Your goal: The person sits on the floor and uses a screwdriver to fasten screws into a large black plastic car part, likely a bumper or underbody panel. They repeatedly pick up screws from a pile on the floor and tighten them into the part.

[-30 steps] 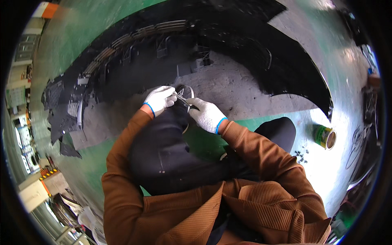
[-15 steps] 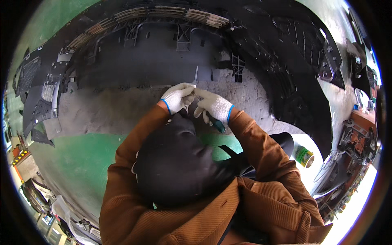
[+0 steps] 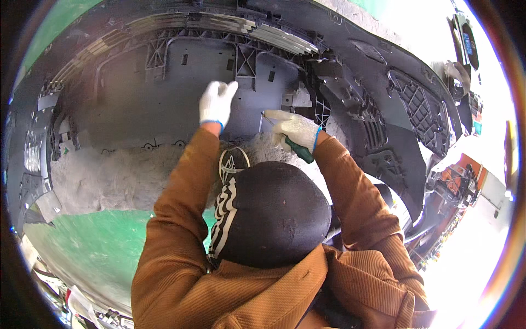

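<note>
- Right hand [image 3: 295, 129] in a white knit glove with a blue cuff, grip clamped on a green-handled screwdriver [image 3: 298, 151] — handle end jutting from the heel of the fist, shaft mostly hidden by the glove.
- Screwdriver just in front of the person, above the bent knee, up against the inner wall of the large black plastic car bumper [image 3: 164, 93] lying inside-up on the floor.
- Long axis on a diagonal: handle toward lower right and the sleeve, working end toward upper left, into a small pale bracket [image 3: 268, 122] on the bumper's ribbing; tip itself not clearly visible.
- Left hand [image 3: 216, 102], also white-gloved, fingers spread apart and holding nothing, pressed flat or nearly so on the bumper wall beside the bracket.
- Risk, as a judgement — tip slipping off the fastener under push, skating left toward the open left hand so near it.
- Also likely: levering too hard, cracking a thin black rib or clip.
</note>
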Demonstrator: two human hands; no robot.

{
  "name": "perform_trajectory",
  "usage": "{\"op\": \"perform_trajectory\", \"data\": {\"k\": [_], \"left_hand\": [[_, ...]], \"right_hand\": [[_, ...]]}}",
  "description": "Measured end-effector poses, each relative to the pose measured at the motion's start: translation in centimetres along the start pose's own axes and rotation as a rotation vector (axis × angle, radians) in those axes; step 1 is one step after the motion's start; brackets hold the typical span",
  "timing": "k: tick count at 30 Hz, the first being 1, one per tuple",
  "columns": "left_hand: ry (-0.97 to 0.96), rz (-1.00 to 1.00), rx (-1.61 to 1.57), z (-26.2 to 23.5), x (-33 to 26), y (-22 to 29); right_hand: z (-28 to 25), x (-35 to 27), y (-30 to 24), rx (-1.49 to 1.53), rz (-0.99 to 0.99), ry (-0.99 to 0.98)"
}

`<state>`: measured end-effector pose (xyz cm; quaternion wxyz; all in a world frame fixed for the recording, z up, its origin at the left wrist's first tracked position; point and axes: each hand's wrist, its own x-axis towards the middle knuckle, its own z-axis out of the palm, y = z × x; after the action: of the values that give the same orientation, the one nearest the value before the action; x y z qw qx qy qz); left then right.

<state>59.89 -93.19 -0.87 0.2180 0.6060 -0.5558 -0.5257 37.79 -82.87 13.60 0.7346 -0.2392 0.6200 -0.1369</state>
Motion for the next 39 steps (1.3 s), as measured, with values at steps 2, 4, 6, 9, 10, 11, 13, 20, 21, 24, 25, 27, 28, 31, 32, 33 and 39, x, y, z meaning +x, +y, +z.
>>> {"op": "perform_trajectory", "data": {"k": [2,4,6,9,10,11,13,20,21,24,25,27,28,31,32,33,39], "left_hand": [[-0.069,0.047,0.239,-1.8,3.4,2.8],[-0.22,0.058,0.49,-2.3,6.3,5.3],[-0.36,0.092,0.625,-2.1,8.0,6.4],[-0.512,0.125,0.771,-1.7,9.2,6.6],[-0.529,0.137,0.805,-1.5,9.3,6.5],[-0.544,0.149,0.839,-1.3,9.5,6.4],[-0.56,0.158,0.822,-1.1,10.0,6.2],[-0.621,0.09,0.844,-0.2,10.3,6.0],[-0.63,0.051,0.858,-0.1,10.3,6.2],[-0.644,-0.04,0.877,-0.2,10.0,7.1],[-0.637,-0.039,0.872,0.0,10.0,6.9],[-0.612,-0.043,0.869,0.3,10.3,5.9],[-0.626,-0.063,0.874,0.2,10.2,6.1],[-0.59,-0.04,0.839,0.0,9.5,6.3],[-0.588,-0.009,0.818,0.2,9.8,5.8],[-0.589,-0.014,0.807,0.2,10.1,5.6],[-0.589,-0.056,0.765,-0.2,10.1,5.4]], "right_hand": [[0.5,0.1,-0.6,-0.01,0.057,0.044],[0.7,0.9,-0.1,0.033,0.064,0.029],[0.1,1.8,-0.2,0.022,0.06,0.014],[-0.1,2.0,-1.3,-0.054,0.065,-0.021],[0.1,1.9,-1.7,-0.068,0.028,0.0],[-0.2,2.2,-2.2,-0.079,0.022,-0.017],[-0.8,2.7,-2.8,-0.099,0.023,-0.056],[-1.5,4.8,-5.4,-0.089,0.046,-0.097],[-1.8,5.1,-5.8,-0.116,0.051,-0.109],[-2.0,6.2,-6.0,-0.151,0.04,-0.067],[-2.3,6.7,-6.1,-0.155,0.05,-0.056],[-2.7,8.7,-5.8,-0.199,0.023,-0.081],[-2.6,8.8,-6.3,-0.207,0.045,-0.088],[-2.9,9.5,-7.7,-0.247,0.138,-0.126],[-3.3,9.8,-7.7,-0.235,0.161,-0.136],[-3.6,10.2,-7.7,-0.223,0.184,-0.147],[-3.7,12.7,-9.3,-0.274,0.26,-0.147]]}}
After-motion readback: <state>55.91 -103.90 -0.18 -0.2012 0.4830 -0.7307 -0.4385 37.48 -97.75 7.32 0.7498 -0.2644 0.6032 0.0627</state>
